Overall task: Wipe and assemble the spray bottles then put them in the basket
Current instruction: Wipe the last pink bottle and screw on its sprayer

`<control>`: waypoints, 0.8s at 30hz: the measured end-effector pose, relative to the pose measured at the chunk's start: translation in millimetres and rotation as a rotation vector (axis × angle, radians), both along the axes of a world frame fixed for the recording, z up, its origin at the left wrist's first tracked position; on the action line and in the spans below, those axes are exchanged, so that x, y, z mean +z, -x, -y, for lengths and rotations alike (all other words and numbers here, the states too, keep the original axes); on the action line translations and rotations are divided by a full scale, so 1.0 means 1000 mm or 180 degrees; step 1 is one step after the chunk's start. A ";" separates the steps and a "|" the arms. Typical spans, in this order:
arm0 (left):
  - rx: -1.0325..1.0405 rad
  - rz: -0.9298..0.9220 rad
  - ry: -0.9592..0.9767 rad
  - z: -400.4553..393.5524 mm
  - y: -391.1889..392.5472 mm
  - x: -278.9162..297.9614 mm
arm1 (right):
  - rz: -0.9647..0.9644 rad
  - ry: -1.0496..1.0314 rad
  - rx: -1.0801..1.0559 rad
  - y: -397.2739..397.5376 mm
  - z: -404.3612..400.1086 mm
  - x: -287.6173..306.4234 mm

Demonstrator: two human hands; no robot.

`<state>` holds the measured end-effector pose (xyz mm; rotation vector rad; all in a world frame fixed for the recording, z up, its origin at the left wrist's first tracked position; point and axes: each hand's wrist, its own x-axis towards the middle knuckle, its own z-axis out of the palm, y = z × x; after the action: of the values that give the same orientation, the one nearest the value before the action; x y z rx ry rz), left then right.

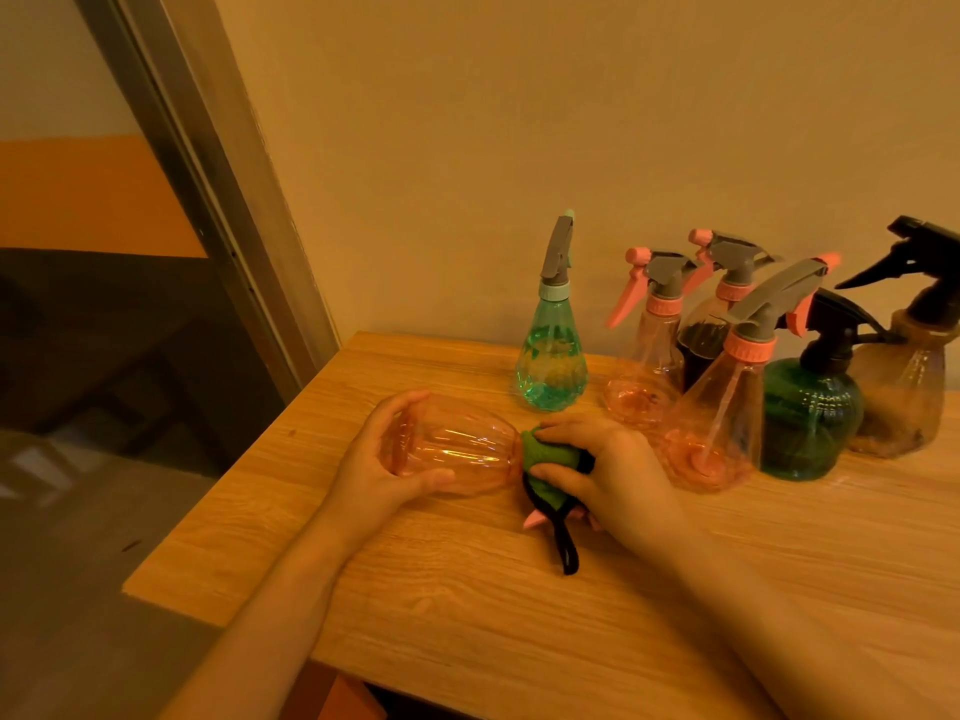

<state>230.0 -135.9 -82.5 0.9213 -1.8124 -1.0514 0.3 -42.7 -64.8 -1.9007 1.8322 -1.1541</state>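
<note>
A clear pink bottle body (457, 444) lies on its side over the wooden table (467, 615), neck pointing right. My left hand (384, 459) grips its base end. My right hand (608, 470) holds a green cloth (706, 457) with black edging and a black loop, wrapped round the bottle's neck. A pink bit of a spray part (534, 521) pokes out under the cloth; the rest is hidden by my right hand.
Several assembled spray bottles stand along the wall: a teal one (550, 366), three pink ones (722, 407), a dark green one (810, 413) and a brown one (909, 387). The table's left edge drops off beside a door frame (208, 200). No basket is in view.
</note>
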 end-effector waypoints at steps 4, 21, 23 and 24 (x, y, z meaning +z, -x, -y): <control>-0.0041 0.0005 0.0032 0.000 0.000 -0.001 | 0.0237 -0.1043 0.0203 0.001 0.006 0.010; -0.0042 0.0022 0.0133 0.000 0.001 -0.001 | -0.0907 -0.1123 0.0520 0.013 0.034 0.020; -0.0039 0.0034 0.0109 -0.001 0.001 0.000 | -0.1093 -0.1156 0.0406 0.006 0.033 0.018; -0.0036 0.0029 0.0102 -0.001 0.001 0.000 | -0.1239 -0.1129 0.0325 0.002 0.033 0.017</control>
<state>228.9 -134.5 -82.2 0.8990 -1.8389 -1.0238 -2.1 -75.4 -47.6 -2.0706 1.9359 -0.4053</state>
